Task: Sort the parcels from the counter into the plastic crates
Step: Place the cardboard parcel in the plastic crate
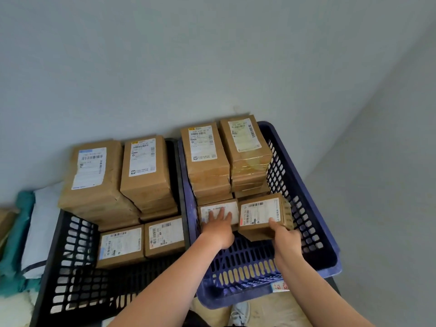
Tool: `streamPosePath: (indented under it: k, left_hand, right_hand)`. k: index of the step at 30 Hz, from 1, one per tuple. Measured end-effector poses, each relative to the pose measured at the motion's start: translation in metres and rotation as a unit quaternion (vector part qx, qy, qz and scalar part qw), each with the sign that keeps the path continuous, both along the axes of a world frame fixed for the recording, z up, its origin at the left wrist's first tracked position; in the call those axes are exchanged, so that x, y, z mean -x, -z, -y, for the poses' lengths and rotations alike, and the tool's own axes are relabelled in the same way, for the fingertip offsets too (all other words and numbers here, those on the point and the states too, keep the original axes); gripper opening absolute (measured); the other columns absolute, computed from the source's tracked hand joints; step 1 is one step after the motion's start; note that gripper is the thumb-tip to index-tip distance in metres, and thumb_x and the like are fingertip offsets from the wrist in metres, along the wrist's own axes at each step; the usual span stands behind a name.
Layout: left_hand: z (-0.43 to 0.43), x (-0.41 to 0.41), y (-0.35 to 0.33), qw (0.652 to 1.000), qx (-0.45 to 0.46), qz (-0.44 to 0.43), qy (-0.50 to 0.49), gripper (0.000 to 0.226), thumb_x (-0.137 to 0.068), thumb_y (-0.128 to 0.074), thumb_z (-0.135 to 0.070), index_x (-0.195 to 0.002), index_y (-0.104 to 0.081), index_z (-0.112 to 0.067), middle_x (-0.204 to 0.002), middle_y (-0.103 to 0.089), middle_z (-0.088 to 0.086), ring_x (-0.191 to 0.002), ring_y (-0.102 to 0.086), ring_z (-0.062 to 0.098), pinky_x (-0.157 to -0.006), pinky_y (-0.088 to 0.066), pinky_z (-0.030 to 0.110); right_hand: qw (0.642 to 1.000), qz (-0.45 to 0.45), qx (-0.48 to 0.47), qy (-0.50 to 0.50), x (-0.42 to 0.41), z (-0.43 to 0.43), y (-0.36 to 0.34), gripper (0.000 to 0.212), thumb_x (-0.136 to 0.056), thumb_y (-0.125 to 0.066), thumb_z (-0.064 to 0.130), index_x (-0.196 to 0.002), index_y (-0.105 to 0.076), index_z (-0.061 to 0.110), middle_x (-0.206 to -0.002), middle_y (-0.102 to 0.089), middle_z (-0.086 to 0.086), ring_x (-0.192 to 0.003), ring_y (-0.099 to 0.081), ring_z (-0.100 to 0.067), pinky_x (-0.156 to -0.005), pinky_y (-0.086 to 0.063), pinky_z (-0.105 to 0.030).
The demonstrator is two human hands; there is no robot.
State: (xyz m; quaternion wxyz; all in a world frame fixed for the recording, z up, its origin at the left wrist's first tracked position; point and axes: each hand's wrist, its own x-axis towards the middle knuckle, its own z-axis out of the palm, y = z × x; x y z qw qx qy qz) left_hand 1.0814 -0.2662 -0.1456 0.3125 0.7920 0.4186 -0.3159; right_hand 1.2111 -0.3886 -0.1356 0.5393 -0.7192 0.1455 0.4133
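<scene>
The right hand (285, 237) grips a small brown parcel (259, 214) by its near corner, thumb on the label, inside the blue crate (306, 185). Just left of it, the left hand (218, 226) lies flat, fingers straight, on a labelled parcel (233, 207). Beyond both hands, two tall stacks (207, 161) fill the crate's far end. Further left, the black crate (70, 256) holds more stacked parcels (146, 171).
</scene>
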Motion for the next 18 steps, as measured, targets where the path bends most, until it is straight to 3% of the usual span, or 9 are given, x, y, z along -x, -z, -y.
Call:
streamPosePath:
  k: [3,6,10,13,18]
  left_hand:
    - [0.005,-0.001,0.003,1.0,-0.025,0.001,0.017,0.079,-0.11,-0.046,-0.031,-0.168,0.007,-0.025,-0.174,0.02,0.004,-0.16,0.014,0.042,-0.128,-0.007,0.062]
    - [0.013,-0.004,0.005,0.999,-0.041,0.015,0.031,0.091,-0.107,-0.05,-0.049,-0.162,0.022,-0.041,-0.173,0.021,0.01,-0.157,0.014,0.05,-0.125,-0.008,0.069]
    - [0.013,-0.005,0.005,0.999,-0.022,0.028,0.029,0.095,-0.106,-0.05,-0.055,-0.155,0.031,-0.049,-0.173,0.02,0.013,-0.156,0.014,0.053,-0.122,-0.025,0.068]
    - [0.011,-0.004,0.005,0.999,-0.022,0.029,0.028,0.105,-0.103,-0.054,-0.058,-0.154,0.037,-0.042,-0.173,0.02,0.012,-0.156,0.014,0.052,-0.123,-0.022,0.067]
    - [0.008,-0.004,0.007,0.999,-0.015,0.002,0.044,0.108,-0.101,-0.054,-0.061,-0.159,0.032,-0.03,-0.171,0.027,0.011,-0.156,0.016,0.051,-0.126,-0.01,0.066]
  right_hand:
    - [0.999,-0.039,-0.016,0.0,-0.011,-0.001,0.002,0.035,-0.098,-0.067,0.003,-0.13,-0.051,0.004,-0.124,-0.066,-0.014,-0.117,-0.062,-0.033,-0.108,-0.049,-0.048]
    - [0.998,-0.059,-0.019,-0.02,-0.02,0.002,0.007,0.038,-0.1,-0.062,0.001,-0.136,-0.052,0.004,-0.128,-0.066,-0.016,-0.123,-0.06,-0.037,-0.105,-0.049,-0.052]
    - [0.995,-0.077,-0.007,-0.067,-0.03,0.005,0.003,0.042,-0.099,-0.064,0.004,-0.139,-0.051,0.007,-0.126,-0.065,-0.016,-0.121,-0.057,-0.036,-0.104,-0.046,-0.053]
    - [0.99,-0.114,-0.025,-0.084,-0.043,0.01,0.0,0.035,-0.102,-0.059,0.003,-0.136,-0.052,0.008,-0.114,-0.064,-0.014,-0.127,-0.052,-0.039,-0.117,-0.036,-0.056]
    - [0.986,-0.157,-0.044,-0.023,-0.046,0.004,0.009,0.047,-0.105,-0.054,0.007,-0.151,-0.045,0.015,-0.154,-0.048,-0.022,-0.148,-0.037,-0.045,-0.123,-0.026,-0.063]
